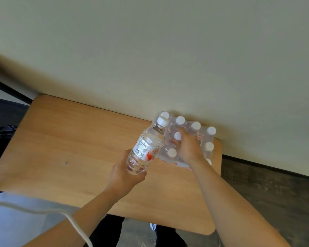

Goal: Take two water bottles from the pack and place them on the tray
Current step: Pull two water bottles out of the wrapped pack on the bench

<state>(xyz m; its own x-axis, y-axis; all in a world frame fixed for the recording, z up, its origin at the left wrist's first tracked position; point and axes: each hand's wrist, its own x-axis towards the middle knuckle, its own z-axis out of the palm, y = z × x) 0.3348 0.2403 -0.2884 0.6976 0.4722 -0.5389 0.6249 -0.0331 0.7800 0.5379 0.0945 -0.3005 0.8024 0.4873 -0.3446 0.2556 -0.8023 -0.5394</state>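
Left hand [125, 175] is clamped on one bottle [145, 150], lifted free. Right hand [188, 148] digs into the pack [202, 138], fingers curled around a second bottle's neck. Next: pull it out; no tray in view.

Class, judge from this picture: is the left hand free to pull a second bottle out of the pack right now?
Probably not: the left hand is wrapped around a water bottle, while the right hand rests on the pack.

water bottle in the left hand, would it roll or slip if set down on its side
The water bottle looks round and smooth, so on its side it would probably roll across the flat table. It appears full, so likely fairly heavy for its size. The left hand grips its ribbed base, which may limit slipping.
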